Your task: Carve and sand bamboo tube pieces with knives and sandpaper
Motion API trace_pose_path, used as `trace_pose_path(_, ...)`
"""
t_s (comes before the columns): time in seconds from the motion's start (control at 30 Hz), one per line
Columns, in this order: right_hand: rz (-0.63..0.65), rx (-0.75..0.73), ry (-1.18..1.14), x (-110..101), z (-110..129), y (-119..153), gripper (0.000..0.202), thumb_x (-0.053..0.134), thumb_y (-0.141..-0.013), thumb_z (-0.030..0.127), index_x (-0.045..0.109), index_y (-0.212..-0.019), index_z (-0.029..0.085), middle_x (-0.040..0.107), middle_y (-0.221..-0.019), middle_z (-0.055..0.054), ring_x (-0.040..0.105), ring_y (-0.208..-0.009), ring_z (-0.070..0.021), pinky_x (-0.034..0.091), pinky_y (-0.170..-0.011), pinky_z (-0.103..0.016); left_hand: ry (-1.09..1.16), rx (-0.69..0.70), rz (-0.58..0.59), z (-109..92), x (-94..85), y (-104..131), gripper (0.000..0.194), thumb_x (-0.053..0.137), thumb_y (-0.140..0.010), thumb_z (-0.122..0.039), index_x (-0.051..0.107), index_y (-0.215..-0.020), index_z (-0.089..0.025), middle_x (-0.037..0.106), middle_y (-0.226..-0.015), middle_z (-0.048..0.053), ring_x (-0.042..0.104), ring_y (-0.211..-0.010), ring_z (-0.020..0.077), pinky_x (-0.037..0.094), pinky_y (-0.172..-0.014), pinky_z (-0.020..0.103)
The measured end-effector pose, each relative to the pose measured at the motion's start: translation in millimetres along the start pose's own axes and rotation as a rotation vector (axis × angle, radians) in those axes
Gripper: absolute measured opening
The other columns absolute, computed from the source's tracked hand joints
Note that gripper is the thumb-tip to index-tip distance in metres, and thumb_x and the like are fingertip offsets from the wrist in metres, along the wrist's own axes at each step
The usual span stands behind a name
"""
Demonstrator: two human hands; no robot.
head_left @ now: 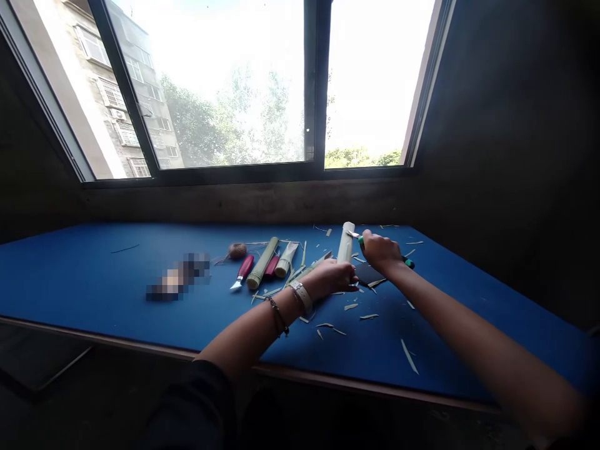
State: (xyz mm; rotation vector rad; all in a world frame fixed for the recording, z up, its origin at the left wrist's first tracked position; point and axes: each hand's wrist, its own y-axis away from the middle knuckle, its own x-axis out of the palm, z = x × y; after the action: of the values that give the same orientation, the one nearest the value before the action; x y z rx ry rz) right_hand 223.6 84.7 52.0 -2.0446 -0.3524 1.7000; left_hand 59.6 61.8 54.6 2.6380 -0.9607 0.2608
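Head view: right of the green bamboo [263, 265], the left hand [338, 276] clasps the pale tube [345, 247], fingers closed, clear of the knife [360, 240], best angled shallowly in the right hand's [380, 251] closed fist.

A pale, cylindrical bamboo section [345, 245] is pointing upward and away over the blue bench [117, 275], its top leaning slightly right, its lower end disappearing into the left hand [338, 276]. The carving tool [360, 240], showing green at both ends of its handle, is slanting through the right hand [382, 253], its short metal tip pointing left and meeting the section near the top.
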Motion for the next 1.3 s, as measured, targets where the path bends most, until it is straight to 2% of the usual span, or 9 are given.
trace_pose_path(0.2, 0.028, 0.031, -0.01, 3.6, 2.8, -4.6, 0.03, 0.027, -0.091, 0.016, 0.055, -0.096, 0.009, 0.067, -0.083, -0.02, 0.066, -0.083, -0.028, 0.045, -0.066, -0.032, 0.058, -0.005, -0.042, -3.2, 17.3, -0.9, 0.018, 0.046, -0.082, -0.008, 0.043, -0.065, -0.014, 0.042, -0.052, -0.004, 0.042, -0.044, 0.0043, 0.035, -0.046, 0.017)
trace_pose_path(0.33, 0.073, 0.103, -0.028, -0.3, -8.3, -12.5, 0.028, 0.033, -0.093, 0.022, 0.056, -0.105, 0.011, 0.065, -0.092, -0.015, 0.064, -0.09, -0.0229, 0.046, -0.073, -0.032, 0.073, 0.025, -0.031, 9.2, 34.6, 30.9, 0.016, 0.046, -0.082, -0.01, 0.043, -0.066, -0.014, 0.042, -0.053, -0.005, 0.041, -0.043, 0.0027, 0.035, -0.045, 0.016)
trace_pose_path(0.5, 0.155, 0.362, -0.03, -6.4, -53.4, -10.4, 0.03, 0.051, -0.087, 0.036, 0.057, -0.107, 0.013, 0.06, -0.102, -0.008, 0.059, -0.086, -0.0151, 0.05, -0.074, -0.034, -0.047, -0.063, 0.372, 27.5, 68.4, 72.1, 0.011, 0.061, -0.072, -0.018, 0.054, -0.069, -0.01, 0.052, -0.055, 0.0, 0.05, -0.046, 0.0079, 0.045, -0.048, 0.021)
trace_pose_path(0.57, 0.134, 0.363, -0.036, -11.1, -69.2, -5.4, 0.029, 0.042, -0.091, 0.036, 0.058, -0.103, 0.015, 0.064, -0.097, -0.012, 0.06, -0.083, -0.0199, 0.047, -0.066, -0.032, 0.022, 0.141, 0.193, 23.5, 67.1, 71.8, 0.008, 0.057, -0.075, -0.016, 0.051, -0.079, -0.013, 0.049, -0.062, -0.003, 0.05, -0.05, 0.0062, 0.048, -0.051, 0.021)
trace_pose_path(0.7, 0.009, 0.272, -0.025, -34.2, -77.5, 7.7, 0.04, 0.029, -0.093, 0.039, 0.053, -0.107, 0.011, 0.065, -0.088, -0.02, 0.062, -0.076, -0.0271, 0.036, -0.056, -0.031, -0.055, 0.181, 0.191, 9.9, 40.2, 56.7, 0.03, 0.064, -0.071, -0.017, 0.046, -0.095, -0.016, 0.051, -0.072, -0.003, 0.054, -0.056, 0.0066, 0.053, -0.057, 0.025)
trace_pose_path(0.87, -0.175, 0.059, 0.028, -64.1, -58.0, 44.1, 0.037, 0.03, -0.092, 0.041, 0.052, -0.102, 0.014, 0.064, -0.073, -0.011, 0.06, -0.062, -0.0221, 0.029, -0.049, -0.026, -0.05, 0.154, 0.216, 8.1, 14.7, 48.2, 0.037, 0.063, -0.072, -0.018, 0.039, -0.099, -0.017, 0.052, -0.075, -0.003, 0.06, -0.059, 0.0101, 0.053, -0.059, 0.027)
trace_pose_path(1.03, -0.344, -0.312, 0.018, -67.6, -36.8, 83.5, 0.042, 0.023, -0.095, 0.036, 0.054, -0.08, 0.012, 0.051, -0.051, -0.002, 0.047, -0.039, -0.0102, 0.022, -0.039, -0.019, -0.092, 0.171, 0.227, 7.8, 12.6, 52.0, 0.042, 0.065, -0.068, -0.015, 0.039, -0.101, -0.016, 0.052, -0.075, -0.002, 0.055, -0.056, 0.006, 0.042, -0.05, 0.018)
trace_pose_path(1.17, -0.411, -0.43, -0.023, -67.2, -24.7, 97.9, 0.042, 0.022, -0.095, 0.032, 0.051, -0.07, 0.013, 0.047, -0.046, 0.0, 0.042, -0.033, -0.0068, 0.021, -0.036, -0.017, -0.063, 0.244, 0.327, 10.3, 17.1, 52.8, 0.029, 0.062, -0.067, -0.012, 0.043, -0.088, -0.015, 0.05, -0.07, -0.003, 0.049, -0.051, 0.0037, 0.036, -0.047, 0.016)
trace_pose_path(1.3, -0.339, -0.446, -0.036, -65.1, -22.9, 104.8, 0.031, 0.028, -0.093, 0.022, 0.051, -0.074, 0.012, 0.051, -0.049, -0.001, 0.048, -0.037, -0.0084, 0.027, -0.038, -0.017, -0.153, 0.312, 0.328, 15.7, 24.2, 54.5, 0.025, 0.061, -0.07, -0.016, 0.041, -0.085, -0.015, 0.048, -0.063, -0.004, 0.048, -0.049, 0.0049, 0.035, -0.046, 0.017)
